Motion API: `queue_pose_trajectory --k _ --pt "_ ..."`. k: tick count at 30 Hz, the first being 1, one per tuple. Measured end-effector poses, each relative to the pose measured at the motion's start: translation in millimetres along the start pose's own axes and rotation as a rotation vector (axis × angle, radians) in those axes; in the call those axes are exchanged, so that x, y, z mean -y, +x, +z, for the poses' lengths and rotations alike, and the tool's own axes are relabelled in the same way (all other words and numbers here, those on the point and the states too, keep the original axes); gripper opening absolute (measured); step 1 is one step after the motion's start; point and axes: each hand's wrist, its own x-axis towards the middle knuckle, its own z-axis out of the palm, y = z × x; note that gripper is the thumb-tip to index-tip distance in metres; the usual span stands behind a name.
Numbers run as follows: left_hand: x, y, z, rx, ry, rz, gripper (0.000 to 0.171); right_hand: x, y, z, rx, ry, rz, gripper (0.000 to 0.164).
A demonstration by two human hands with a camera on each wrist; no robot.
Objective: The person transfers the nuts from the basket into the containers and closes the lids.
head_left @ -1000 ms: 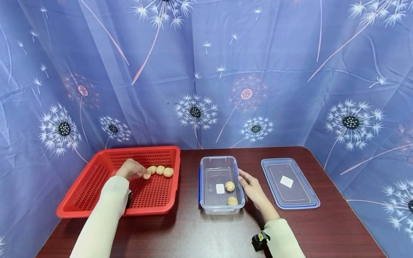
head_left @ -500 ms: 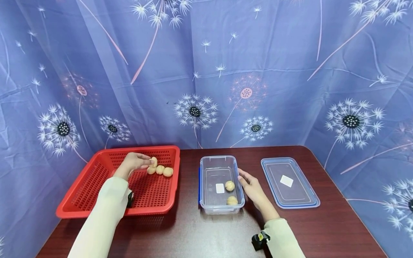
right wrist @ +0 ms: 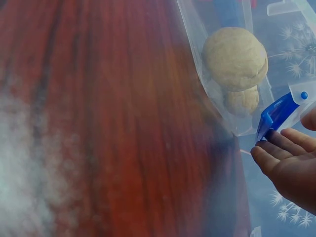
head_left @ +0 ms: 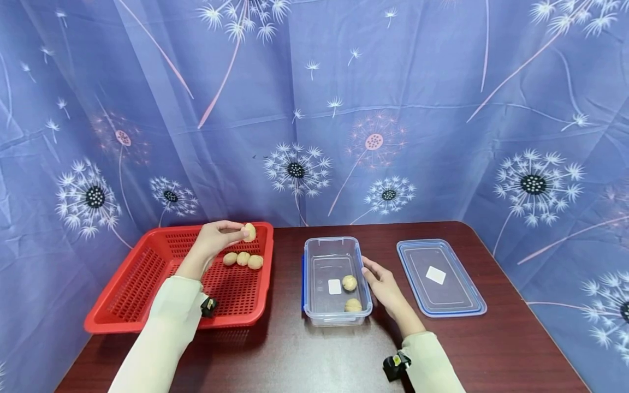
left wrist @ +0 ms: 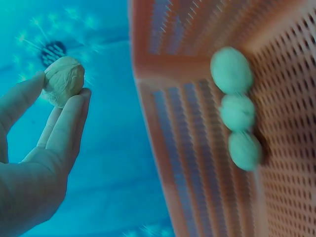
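My left hand [head_left: 216, 240] pinches a walnut [head_left: 250, 232] between thumb and fingertips, raised over the far right part of the red basket [head_left: 179, 325]. The left wrist view shows the held walnut [left wrist: 64, 81] apart from the basket wall. Three more walnuts [head_left: 242, 258] lie in a row inside the basket. At the right side of a clear plastic box [head_left: 321, 265], my right hand [head_left: 385, 289] rests with extended fingers. In the right wrist view, fingertips touch the blue latch [right wrist: 280, 112]. Two walnuts [head_left: 349, 283] sit in the box's right part.
A clear lid [head_left: 457, 289] with a blue seal lies on the table [head_left: 319, 360], right of the box. A blue dandelion-print curtain [head_left: 344, 109] hangs behind the table and along its sides.
My left hand has lifted one walnut out of the row in the basket and carried it up and to the right. The right hand stays at the box.
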Motion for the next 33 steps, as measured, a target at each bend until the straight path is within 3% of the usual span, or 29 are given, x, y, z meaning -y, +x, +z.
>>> queue_pose_trajectory --k 5,9,12,16,19,24,33 --pt "-14.4 -10.5 13.8 0.007 -0.006 0.057 0.050 0 0 0 0.003 0.000 0.000 0.042" --pt "-24.2 -18.7 28.4 0.030 -0.094 0.075 0.047 0 0 0 -0.006 0.004 0.006 0.041" --pt "-30.1 -24.4 42.1 0.056 -0.176 0.065 0.044 -1 0 0 -0.013 -0.008 -0.001 0.041" --pt "-35.9 -31.5 62.4 0.067 -0.204 0.059 0.043 -2 0 0 -0.014 -0.016 -0.008 0.041" --pt "-37.7 -35.6 79.8 0.077 -0.246 0.109 0.042 -3 0 0 -0.011 -0.010 -0.001 0.041" --pt "-34.8 -42.0 111.1 0.087 -0.285 0.195 0.035 -3 0 0 0.001 0.004 0.003 0.041" --pt "-10.3 -43.0 162.6 0.121 -0.308 0.173 0.031 1 -1 0 -0.003 0.004 0.003 0.042"
